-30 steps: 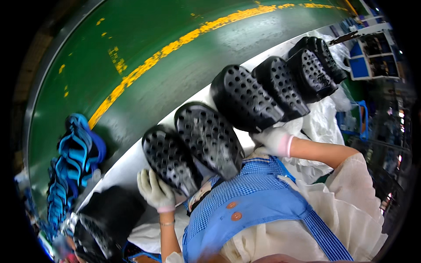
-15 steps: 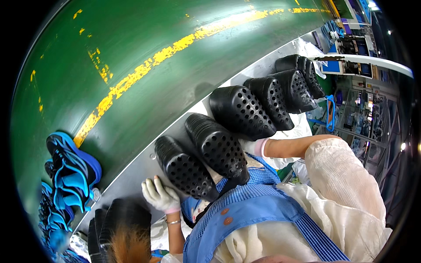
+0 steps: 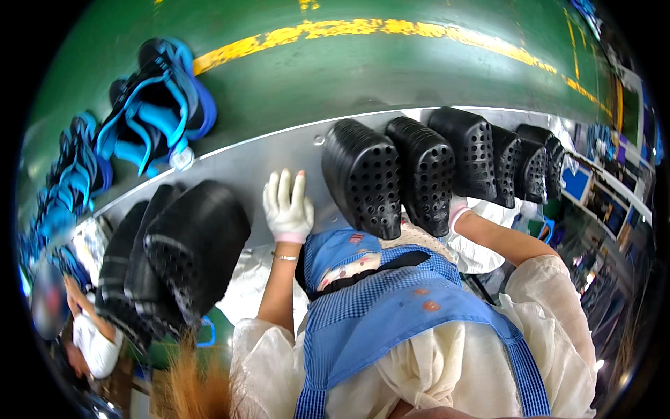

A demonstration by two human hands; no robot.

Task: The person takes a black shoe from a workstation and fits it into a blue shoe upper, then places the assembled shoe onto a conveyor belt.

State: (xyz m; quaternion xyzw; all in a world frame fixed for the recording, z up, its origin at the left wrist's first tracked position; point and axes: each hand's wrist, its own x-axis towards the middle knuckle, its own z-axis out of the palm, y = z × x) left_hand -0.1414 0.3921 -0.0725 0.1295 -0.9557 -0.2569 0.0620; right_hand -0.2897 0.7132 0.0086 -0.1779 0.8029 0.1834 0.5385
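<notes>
My left hand (image 3: 288,209), in a white glove, rests on the grey metal ledge (image 3: 289,150) with its fingers stretched out and holds nothing. Just right of it stand two black perforated forms, shaped like shoe lasts: a nearer form (image 3: 361,178) and a second form (image 3: 422,174). My right hand (image 3: 458,208), gloved too, is mostly hidden behind the black forms; only its pink cuff and a bit of glove show, so its fingers cannot be made out. Left of my left hand stands another group of black forms (image 3: 199,244).
Beyond the ledge runs a green surface (image 3: 300,77) with a worn yellow line. Black-and-blue sports shoes (image 3: 157,108) stand on it at the left. More black forms (image 3: 481,150) line the ledge to the right. Another person (image 3: 94,335) is at lower left.
The view has swung left, so the ledge now lies flatter and more of the left-hand forms and shoes show. My left hand's fingers are straighter than before.
</notes>
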